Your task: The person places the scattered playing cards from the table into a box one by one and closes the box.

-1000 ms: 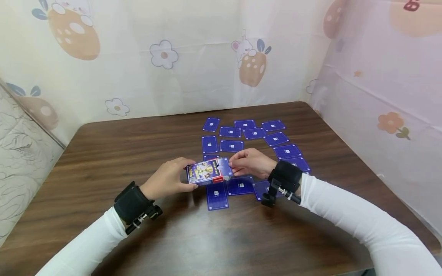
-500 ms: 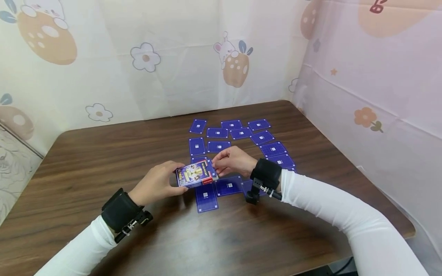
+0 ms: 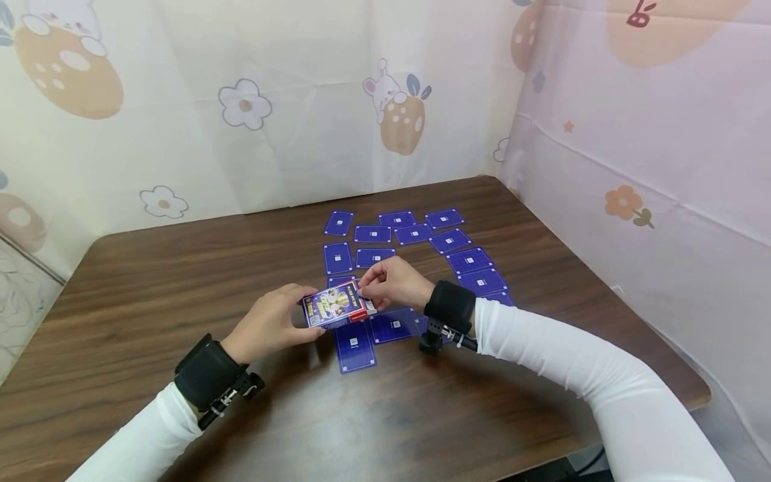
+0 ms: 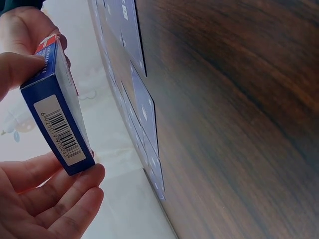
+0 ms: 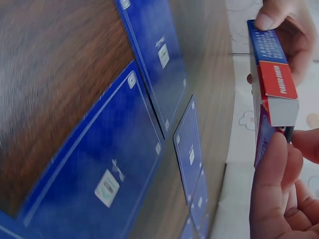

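Sleeves [image 3: 566,348], white, reach in from about 7 and 4 o'clock over a brown surface [image 3: 289,415], ending at black wristbands [image 3: 207,371]. The nearest blue card [image 3: 357,351] lies at 5 o'clock of a small blue box [image 3: 332,304], held aloft. The left hand [image 3: 269,323] clasps this box at its 9 o'clock end, thumb and fingers on opposite edges; the right hand [image 3: 397,284] pinches its flap end at 3 o'clock, the exact part hidden. More cards [image 3: 412,233] lie from 12 to 4 o'clock, and a printed curtain [image 3: 313,147] hangs beyond at 12.
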A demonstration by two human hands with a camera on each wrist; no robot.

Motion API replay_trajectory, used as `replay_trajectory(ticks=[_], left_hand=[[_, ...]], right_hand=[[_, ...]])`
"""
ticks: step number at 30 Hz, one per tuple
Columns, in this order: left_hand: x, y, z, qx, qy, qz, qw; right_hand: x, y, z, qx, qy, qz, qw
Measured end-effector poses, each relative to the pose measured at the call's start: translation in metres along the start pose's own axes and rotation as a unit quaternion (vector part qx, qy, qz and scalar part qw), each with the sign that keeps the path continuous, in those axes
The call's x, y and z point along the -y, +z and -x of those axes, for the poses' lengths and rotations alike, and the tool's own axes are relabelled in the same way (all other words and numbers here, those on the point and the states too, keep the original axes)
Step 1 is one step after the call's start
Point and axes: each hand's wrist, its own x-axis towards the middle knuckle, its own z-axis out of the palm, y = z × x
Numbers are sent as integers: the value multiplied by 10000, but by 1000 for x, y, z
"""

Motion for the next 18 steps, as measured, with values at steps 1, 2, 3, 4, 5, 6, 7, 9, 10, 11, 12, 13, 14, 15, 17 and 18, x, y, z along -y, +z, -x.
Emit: replay_trajectory(ticks=[1,2,3,4,5,6,7,9,10,11,12,13,14,15,17,18], left_hand=[[0,0,0,1,-3,1,10000],[1,-1,0,-2,-6,4,10000],[1,-1,0,-3,-14,8,10000],[1,0,0,-2,-29,4,10000],[2,0,0,0,-46,-1,10000],[2,1,0,1,-57,-12,10000],[3,1,0,4,-61,-14,10000],[3,1,0,12,-63,-33,10000],[3,1,0,13,-55,-35,10000],[4,2,0,18,-56,-28,10000],[4,2,0,25,-62,-18,10000],[4,2,1,31,-72,-5,10000],[4,2,1,29,-89,4,10000],[5,2,2,22,-107,22,9999],[6,2,3,-3,-160,42,9999],[7,1,4,-32,-173,46,9998]], right_hand=[[1,0,0,-6,-91,122,9999],[1,1,-1,-10,-187,232,9996],[2,1,-1,-17,-291,359,9989],[1,1,-1,-29,-384,468,9982],[1,2,-1,-53,-454,581,9973],[2,3,-1,-76,-487,664,9966],[2,3,-2,-108,-504,757,9958],[2,4,-2,-159,-496,903,9946],[2,5,-2,-173,-494,970,9939],[2,5,-2,-195,-474,1040,9933],[2,5,-2,-210,-457,1099,9927],[2,5,-1,-226,-468,1177,9917],[3,4,-1,-240,-504,1249,9906],[4,3,0,-246,-584,1292,9896],[6,0,1,-284,-798,1309,9878],[7,-2,2,-305,-935,1293,9867]])
